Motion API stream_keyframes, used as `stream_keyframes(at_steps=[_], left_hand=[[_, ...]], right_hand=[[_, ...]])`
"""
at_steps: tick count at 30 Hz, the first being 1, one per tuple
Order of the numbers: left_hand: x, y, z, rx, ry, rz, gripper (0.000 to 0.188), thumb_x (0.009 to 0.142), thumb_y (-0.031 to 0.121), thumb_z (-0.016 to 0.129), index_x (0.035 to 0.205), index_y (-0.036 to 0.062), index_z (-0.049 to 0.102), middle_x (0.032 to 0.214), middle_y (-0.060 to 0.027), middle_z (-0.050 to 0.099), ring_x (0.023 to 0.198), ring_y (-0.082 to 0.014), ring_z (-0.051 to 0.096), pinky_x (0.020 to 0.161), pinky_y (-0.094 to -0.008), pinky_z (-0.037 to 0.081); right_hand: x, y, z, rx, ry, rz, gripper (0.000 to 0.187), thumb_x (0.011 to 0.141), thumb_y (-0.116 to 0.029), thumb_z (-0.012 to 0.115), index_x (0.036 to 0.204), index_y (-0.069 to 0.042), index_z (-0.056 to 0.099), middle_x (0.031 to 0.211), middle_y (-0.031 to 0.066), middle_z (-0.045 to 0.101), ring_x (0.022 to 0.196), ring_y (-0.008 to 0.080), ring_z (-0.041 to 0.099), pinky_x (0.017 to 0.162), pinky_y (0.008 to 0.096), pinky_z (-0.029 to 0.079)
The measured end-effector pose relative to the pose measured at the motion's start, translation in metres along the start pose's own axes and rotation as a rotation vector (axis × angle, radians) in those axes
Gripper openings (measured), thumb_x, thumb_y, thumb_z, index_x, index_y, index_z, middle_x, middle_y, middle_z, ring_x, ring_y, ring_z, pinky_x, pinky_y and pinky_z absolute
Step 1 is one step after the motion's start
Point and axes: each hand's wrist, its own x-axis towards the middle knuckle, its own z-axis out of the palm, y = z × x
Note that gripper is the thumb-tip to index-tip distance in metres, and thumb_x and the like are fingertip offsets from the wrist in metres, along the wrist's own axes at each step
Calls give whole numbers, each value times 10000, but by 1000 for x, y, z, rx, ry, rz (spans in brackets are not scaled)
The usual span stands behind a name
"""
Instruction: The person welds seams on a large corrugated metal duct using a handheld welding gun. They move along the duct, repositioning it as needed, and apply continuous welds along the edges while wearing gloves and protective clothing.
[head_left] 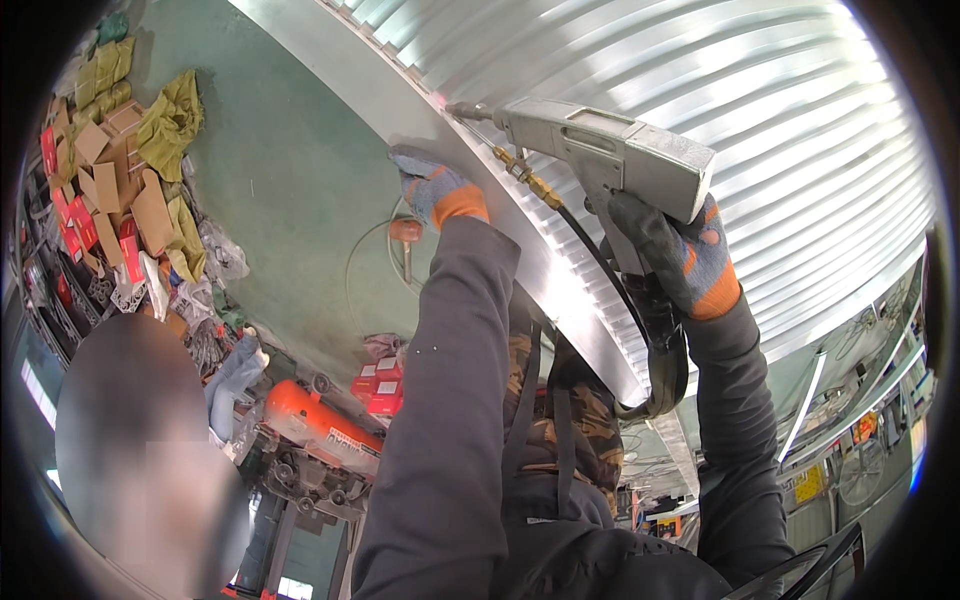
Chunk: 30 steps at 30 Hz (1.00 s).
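My right hand, in a grey and orange work glove, is wrapped round the grip of a grey handheld welding gun. The gun's nozzle points left and touches or nearly touches the seam along the edge of a large ribbed metal panel, where a small pink glow shows. A brass fitting and a black cable run beneath the gun. My left hand, gloved the same way, lies by the panel's smooth metal border, fingers stretched out; whether they press on it I cannot tell.
On the green floor at left lies a heap of cardboard boxes and yellow-green sacks. An orange tank, red boxes and a rubber mallet lie nearer. Another person is at lower left.
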Motion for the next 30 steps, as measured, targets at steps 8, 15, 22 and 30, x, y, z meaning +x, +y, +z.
stream_keyframes(at_steps=[8,15,22,30], left_hand=[[-15,-153,121,1115,1053,486,347,985,249,384,1154,-1,555,1034,-69,593,914,-157,556,793,-218,427],[-21,-94,72,1078,1002,532,351,981,271,394,1158,10,550,1029,-68,585,909,-163,550,813,-208,426],[-16,-102,63,1515,746,602,245,931,209,482,1047,53,632,922,-53,650,816,-190,609,754,-291,475],[-39,-115,87,4307,-217,-1176,206,891,178,517,949,153,713,915,8,678,855,-144,636,684,-325,470]], right_hand=[[-7,3,-3,-13,100,12,376,882,-181,665,1190,9,564,1049,95,649,938,123,622,784,247,518],[-5,3,-5,-64,53,37,374,875,-202,675,1175,0,579,1017,85,657,911,119,619,754,243,513],[-4,1,0,-155,60,-30,372,895,-253,648,1162,-2,588,1003,83,660,897,126,615,752,261,505],[-4,-8,6,-264,46,-4,286,918,-212,569,1095,2,638,976,85,665,870,149,611,753,282,490]])
